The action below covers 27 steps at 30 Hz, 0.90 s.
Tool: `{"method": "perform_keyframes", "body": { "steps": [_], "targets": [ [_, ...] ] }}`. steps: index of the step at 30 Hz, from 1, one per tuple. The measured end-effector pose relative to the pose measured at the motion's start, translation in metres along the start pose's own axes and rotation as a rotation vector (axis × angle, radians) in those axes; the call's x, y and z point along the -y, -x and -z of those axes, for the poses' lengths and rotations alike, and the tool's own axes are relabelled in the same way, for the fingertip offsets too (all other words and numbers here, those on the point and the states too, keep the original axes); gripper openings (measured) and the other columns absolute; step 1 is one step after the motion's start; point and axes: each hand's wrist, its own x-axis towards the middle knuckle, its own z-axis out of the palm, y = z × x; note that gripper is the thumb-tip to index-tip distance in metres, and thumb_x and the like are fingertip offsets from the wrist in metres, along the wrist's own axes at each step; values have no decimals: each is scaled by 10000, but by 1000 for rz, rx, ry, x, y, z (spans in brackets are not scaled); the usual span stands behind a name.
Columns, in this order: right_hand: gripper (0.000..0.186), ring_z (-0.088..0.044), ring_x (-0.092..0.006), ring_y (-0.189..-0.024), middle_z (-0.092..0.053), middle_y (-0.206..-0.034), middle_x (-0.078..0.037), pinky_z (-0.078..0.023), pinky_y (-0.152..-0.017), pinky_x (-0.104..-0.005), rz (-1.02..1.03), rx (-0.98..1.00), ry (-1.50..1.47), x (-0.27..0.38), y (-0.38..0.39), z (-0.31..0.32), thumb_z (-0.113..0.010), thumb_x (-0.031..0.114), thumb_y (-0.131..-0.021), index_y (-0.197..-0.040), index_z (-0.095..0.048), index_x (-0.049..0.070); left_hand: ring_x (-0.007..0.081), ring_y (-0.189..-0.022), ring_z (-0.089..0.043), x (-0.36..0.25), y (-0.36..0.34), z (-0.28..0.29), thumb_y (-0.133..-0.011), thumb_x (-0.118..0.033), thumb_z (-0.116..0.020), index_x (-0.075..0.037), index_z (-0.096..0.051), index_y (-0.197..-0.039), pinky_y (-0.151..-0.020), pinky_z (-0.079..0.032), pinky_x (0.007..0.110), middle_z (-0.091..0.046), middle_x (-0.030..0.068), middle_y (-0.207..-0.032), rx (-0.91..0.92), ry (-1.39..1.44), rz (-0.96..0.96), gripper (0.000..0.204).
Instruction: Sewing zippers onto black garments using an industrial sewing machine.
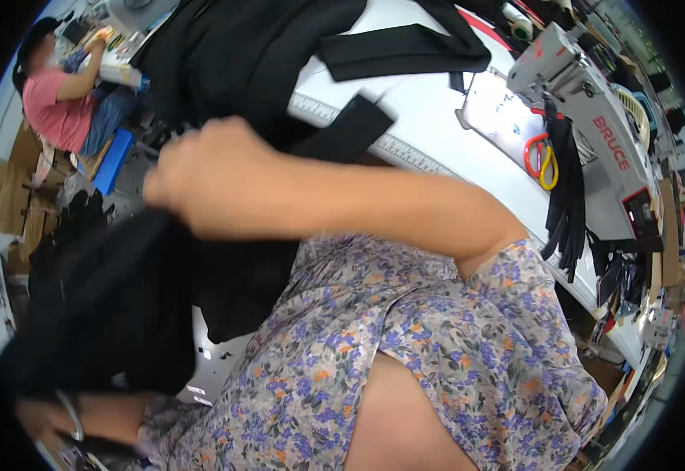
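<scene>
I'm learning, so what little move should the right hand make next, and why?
Maybe ease the right hand toward the white table with the black cloth, because that hand reaches far to the left, its grip looks closed on the cloth, and most of it is away from the table.

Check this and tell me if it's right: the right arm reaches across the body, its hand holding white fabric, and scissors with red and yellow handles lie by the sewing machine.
Not quite: the head view shows the right hand holding black fabric, not white. The rest stands.
</scene>
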Motion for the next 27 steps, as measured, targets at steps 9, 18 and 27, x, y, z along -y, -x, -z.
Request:
{"method": "perform_keyframes", "body": {
  "steps": [9,18,27],
  "targets": [
    [202,-623,-238,-936,-650,-1102,-122,-499,-801,-369,-581,-260,507,-126,30,13,-657,232,-877,-1039,-682,113,319,-717,-616,-123,298,52,-888,-156,-566,-45,-611,-855,-627,-496,406,-605,138,-810,963,315,-918,124],
    [430,-405,-295,-1312,-459,-1379,-159,-289,-1102,-524,-379,626,58,-109,156,-136,-525,171,-913,-1341,-508,144,410,-676,-619,-151,413,83,-914,-218,-560,-24,-577,-908,-590,-483,504,-636,203,-705,1990,589,-381,195],
    [495,-587,-291,-1095,-606,-1200,-181,-447,-960,-370,-1530,521,-136,-187,192,-184,-613,342,-865,-1237,-584,17,379,-708,-665,-214,536,60,-861,-128,-508,-7,-646,-822,-649,-536,463,-671,200,-764,1993,748,-602,187]
  ]
}}
